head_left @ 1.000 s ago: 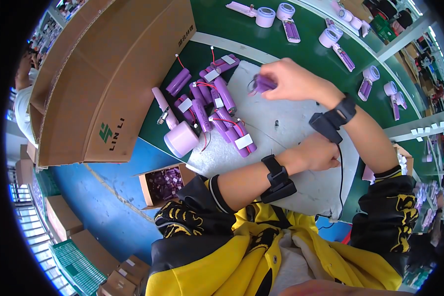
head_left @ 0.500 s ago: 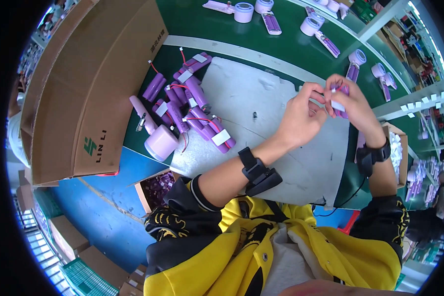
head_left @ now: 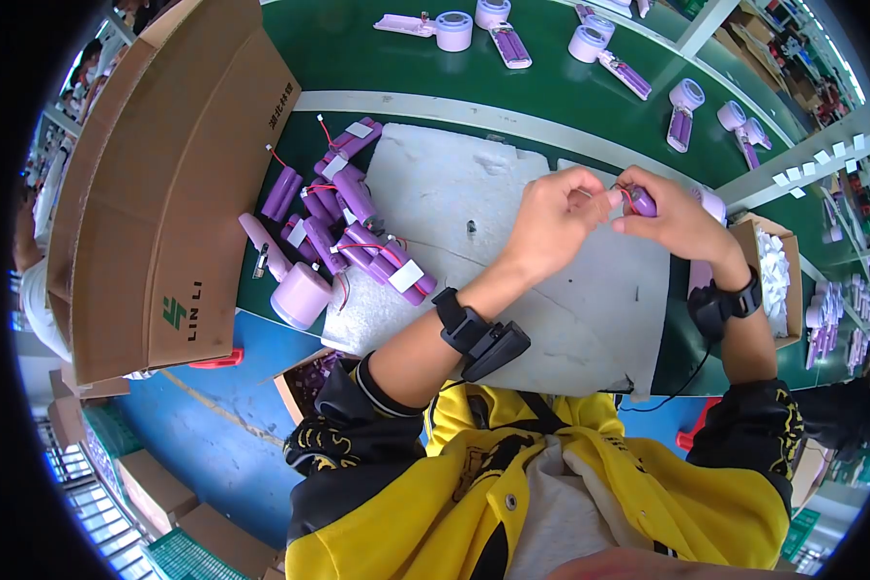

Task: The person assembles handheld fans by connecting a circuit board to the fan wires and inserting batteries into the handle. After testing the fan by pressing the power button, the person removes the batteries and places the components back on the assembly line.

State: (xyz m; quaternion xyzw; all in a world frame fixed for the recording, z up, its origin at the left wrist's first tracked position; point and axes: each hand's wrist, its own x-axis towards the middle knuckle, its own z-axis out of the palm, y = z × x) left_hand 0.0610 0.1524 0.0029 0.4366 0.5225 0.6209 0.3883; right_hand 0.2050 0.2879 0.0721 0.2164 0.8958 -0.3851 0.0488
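My right hand is wrapped round a purple battery pack above the right part of a grey mat. A thin red wire runs from the pack to the fingertips of my left hand, which are pinched together on it. The wire's end is hidden by those fingers. Left of the mat lies a heap of purple battery packs with red leads and white labels. Beside the heap rests a pink handheld fan body with its handle part.
A large cardboard carton stands at the left. Several pink fan assemblies lie on the green bench beyond a pale rail. By my right forearm sits a box of small white parts. A black cable hangs from my right wrist strap.
The battery pack has turned in my right hand: its white label no longer shows, and the red wire now does. My left fingers have closed on the wire. The whole view has shifted slightly.
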